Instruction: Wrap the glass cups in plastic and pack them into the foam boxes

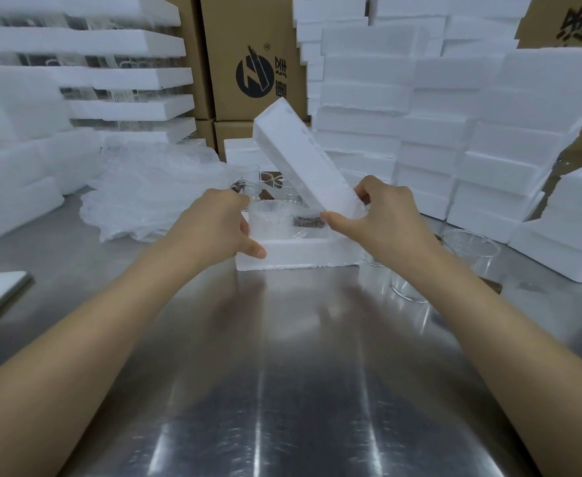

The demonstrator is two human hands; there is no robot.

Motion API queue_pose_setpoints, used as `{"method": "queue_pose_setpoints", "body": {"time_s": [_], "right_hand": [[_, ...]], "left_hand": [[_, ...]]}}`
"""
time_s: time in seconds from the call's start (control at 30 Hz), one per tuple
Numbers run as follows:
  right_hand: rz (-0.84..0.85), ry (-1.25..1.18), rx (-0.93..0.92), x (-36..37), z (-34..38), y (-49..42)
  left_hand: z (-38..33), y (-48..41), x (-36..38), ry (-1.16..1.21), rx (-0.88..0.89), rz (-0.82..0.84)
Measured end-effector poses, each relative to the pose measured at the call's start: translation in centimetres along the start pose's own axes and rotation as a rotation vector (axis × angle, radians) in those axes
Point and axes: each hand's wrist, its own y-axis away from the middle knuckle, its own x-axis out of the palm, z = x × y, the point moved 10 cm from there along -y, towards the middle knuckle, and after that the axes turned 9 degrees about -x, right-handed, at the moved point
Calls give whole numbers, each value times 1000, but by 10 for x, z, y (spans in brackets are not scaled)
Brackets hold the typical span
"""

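Wrapped cup [282,218] sits in foam box base [300,254], long axis crosswise between the hands on worktop [282,373]; left hand [220,225] grips base's left end; right hand [386,218] pinches lower end of foam lid [300,149], slanting up-left from it, not yet closed

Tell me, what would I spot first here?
The tilted white lid in the middle, pinched by the right hand above the box that the left hand grips. Then the tall foam stacks behind on the right, and the shiny table in front.
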Motion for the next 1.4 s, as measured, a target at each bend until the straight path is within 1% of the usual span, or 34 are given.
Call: {"method": "queue_pose_setpoints", "body": {"time_s": [0.07, 0.17, 0.2, 0.23, 0.3, 0.33, 0.37, 0.4, 0.47, 0.53, 0.6, 0.67, 0.77, 0.87, 1.0, 1.17, 1.3, 1.4], "right_hand": [[4, -5, -7, 0, 1, 0], [-50, -40, -31, -7, 5, -1], [-79, -63, -37, -12, 7, -1], [-104, -86, -45, -16, 9, 0], [-122, -105, -78, -22, 14, 0], [-114, -95, -99, -24, 17, -1], [-100, -67, -121, -25, 20, -1], [-83, -21, -142, -25, 23, -1], [-35, 86, -181, -22, 27, -1], [13, 171, -209, -16, 28, 0], [35, 236, -223, -12, 27, 0], [73, 281, -220, -6, 24, 0], [142, 315, -203, 4, 19, 0], [149, 319, -204, 5, 16, -1], [158, 348, -200, 6, 15, -2], [193, 372, -207, 12, 14, -1], [203, 373, -222, 12, 15, -3], [226, 374, -237, 14, 16, -3]], "left_hand": [[-1, 1, -2, 25, -39, 0], [4, 4, -10, 181, -101, -14], [6, 4, -16, 226, -112, -58], [9, 5, -24, 246, -116, -139], [18, 8, -46, 275, -123, -369], [22, 10, -55, 343, -122, -463], [25, 12, -62, 458, -117, -515], [27, 11, -63, 611, -105, -521], [28, 2, -58, 911, -87, -428], [25, -10, -42, 1079, -112, -244], [23, -18, -22, 1052, -138, -89], [27, -20, -7, 974, -177, -24], [31, -17, 5, 928, -216, 3], [31, -17, 6, 883, -234, 11], [30, -17, 11, 836, -277, 97], [26, -15, 18, 785, -287, 113], [29, -15, 27, 810, -287, 125], [38, -17, 33, 858, -351, 131]]}}
